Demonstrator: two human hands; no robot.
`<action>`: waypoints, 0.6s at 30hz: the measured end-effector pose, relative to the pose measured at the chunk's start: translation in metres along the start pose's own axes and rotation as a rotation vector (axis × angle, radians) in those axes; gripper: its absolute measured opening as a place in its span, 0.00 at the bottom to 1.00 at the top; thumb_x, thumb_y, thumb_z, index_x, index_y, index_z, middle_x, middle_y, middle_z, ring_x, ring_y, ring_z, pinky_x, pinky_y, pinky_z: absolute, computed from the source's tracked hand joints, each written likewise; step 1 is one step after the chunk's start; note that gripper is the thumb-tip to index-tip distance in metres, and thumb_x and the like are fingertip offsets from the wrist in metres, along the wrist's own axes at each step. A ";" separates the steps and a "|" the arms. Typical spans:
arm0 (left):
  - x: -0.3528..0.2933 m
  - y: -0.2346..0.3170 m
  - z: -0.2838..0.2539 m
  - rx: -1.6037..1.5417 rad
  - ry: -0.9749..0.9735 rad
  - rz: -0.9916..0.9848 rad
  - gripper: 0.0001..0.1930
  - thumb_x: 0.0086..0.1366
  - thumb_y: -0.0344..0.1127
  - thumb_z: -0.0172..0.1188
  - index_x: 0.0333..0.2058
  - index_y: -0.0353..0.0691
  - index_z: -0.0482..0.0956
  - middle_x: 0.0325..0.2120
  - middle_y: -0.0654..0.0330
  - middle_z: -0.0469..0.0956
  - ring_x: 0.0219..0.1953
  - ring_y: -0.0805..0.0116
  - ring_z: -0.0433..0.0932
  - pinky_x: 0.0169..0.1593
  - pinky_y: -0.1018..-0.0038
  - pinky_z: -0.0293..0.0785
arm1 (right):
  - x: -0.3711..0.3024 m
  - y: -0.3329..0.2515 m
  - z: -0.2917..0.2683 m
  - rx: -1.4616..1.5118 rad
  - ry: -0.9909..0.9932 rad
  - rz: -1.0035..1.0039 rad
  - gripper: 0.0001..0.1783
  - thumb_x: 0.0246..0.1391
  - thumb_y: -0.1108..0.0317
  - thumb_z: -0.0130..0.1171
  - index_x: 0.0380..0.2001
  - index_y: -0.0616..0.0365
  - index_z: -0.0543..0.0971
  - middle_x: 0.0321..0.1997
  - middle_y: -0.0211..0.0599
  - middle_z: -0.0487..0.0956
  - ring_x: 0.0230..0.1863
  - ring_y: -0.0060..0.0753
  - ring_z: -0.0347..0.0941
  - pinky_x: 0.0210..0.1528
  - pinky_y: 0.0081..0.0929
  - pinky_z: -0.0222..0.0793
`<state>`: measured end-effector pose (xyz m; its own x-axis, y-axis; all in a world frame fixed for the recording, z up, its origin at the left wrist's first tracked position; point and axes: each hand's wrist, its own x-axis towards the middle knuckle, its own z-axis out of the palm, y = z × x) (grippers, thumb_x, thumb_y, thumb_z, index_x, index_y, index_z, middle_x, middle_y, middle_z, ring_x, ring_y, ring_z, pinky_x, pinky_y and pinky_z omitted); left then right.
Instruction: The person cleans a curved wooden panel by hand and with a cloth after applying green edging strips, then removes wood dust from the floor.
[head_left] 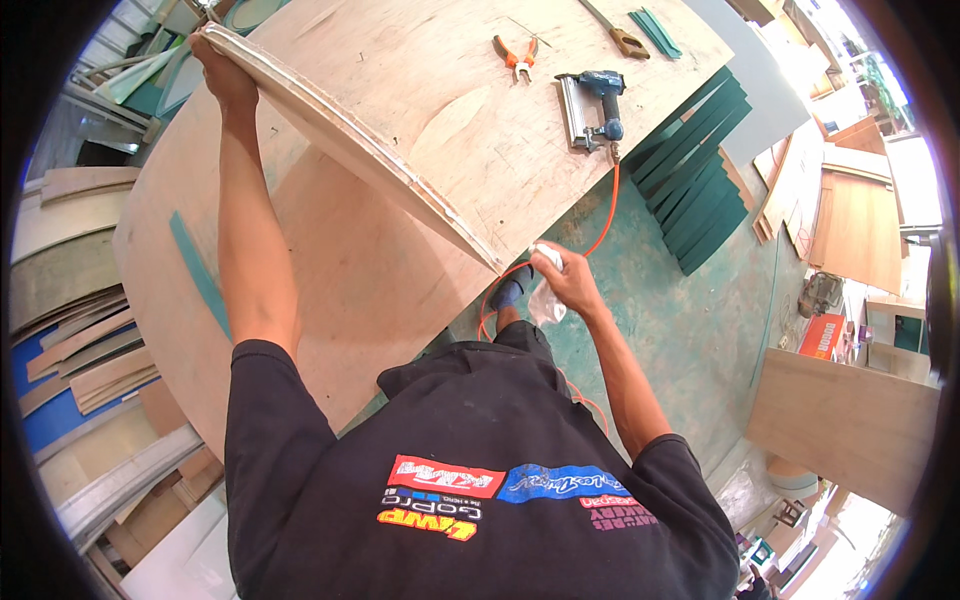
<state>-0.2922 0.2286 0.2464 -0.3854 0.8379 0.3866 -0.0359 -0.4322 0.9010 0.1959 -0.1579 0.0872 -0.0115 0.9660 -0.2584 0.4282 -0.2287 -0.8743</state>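
A wooden panel (340, 130) stands on its long side on the plywood worktop, its narrow upper edge facing me. Along that edge runs a white line that looks like glue. My left hand (228, 75) is closed around the panel's far left corner. By its near right end, my right hand (572, 282) grips a soft, crumpled white plastic bag (546, 303), which hangs below the fingers; a white tip pokes out above them. What the bag contains cannot be made out.
On the worktop (330, 340) lie a blue nail gun (600, 105) with an orange hose (612, 205), orange-handled pliers (518, 62), a handsaw (625, 40) and green strips (656, 32). More green strips (700, 170) sit beyond its right side. Stacked boards (75, 340) line the left.
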 end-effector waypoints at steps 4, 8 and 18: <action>-0.021 0.012 0.029 -0.019 -0.026 0.035 0.38 0.66 0.79 0.29 0.26 0.47 0.68 0.18 0.64 0.67 0.18 0.68 0.68 0.23 0.72 0.70 | 0.054 0.001 -0.027 -0.108 0.181 -0.194 0.33 0.63 0.58 0.57 0.63 0.72 0.67 0.57 0.60 0.77 0.57 0.48 0.76 0.58 0.37 0.68; -0.035 0.035 0.023 -0.106 -0.102 0.029 0.36 0.67 0.78 0.32 0.28 0.49 0.67 0.19 0.65 0.68 0.16 0.68 0.69 0.23 0.73 0.74 | 0.124 -0.045 -0.050 -0.121 0.255 -0.347 0.39 0.62 0.64 0.49 0.69 0.77 0.52 0.62 0.70 0.71 0.61 0.63 0.70 0.64 0.42 0.62; -0.016 0.021 0.003 -0.192 -0.366 -0.096 0.43 0.62 0.82 0.32 0.18 0.45 0.72 0.10 0.60 0.68 0.12 0.63 0.69 0.20 0.71 0.70 | 0.158 -0.005 -0.003 -0.608 0.281 -0.533 0.38 0.51 0.77 0.54 0.68 0.52 0.66 0.64 0.53 0.68 0.62 0.58 0.65 0.64 0.50 0.62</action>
<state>-0.2846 0.2074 0.2596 -0.0201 0.9254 0.3783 -0.2402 -0.3718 0.8967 0.1944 -0.0032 0.0523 -0.1590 0.9386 0.3061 0.8402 0.2915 -0.4572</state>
